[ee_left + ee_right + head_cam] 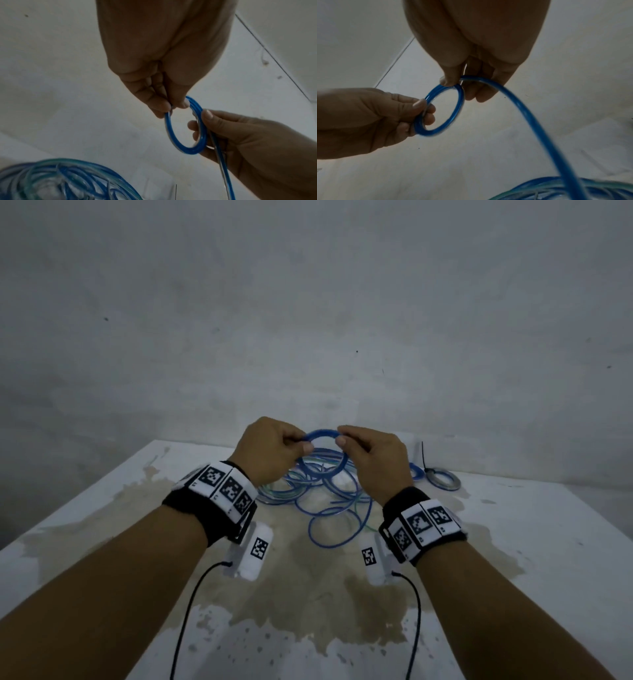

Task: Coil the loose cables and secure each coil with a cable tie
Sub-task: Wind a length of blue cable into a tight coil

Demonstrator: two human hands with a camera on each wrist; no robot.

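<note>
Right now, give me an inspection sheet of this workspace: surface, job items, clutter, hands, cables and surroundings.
Surface: white table with a large brownish stain across its middle.
Job's things: small blue coil held above the table; finished coil at far right with a black cable tie standing up from it.
Clutter: nothing seen.
Grippers: left hand and right hand each pinch opposite sides of the small blue coil.
Cables: loose blue and greenish cables tangled beneath the hands; a strand runs from the coil down to them.
Surroundings: plain grey wall behind the table.
</note>
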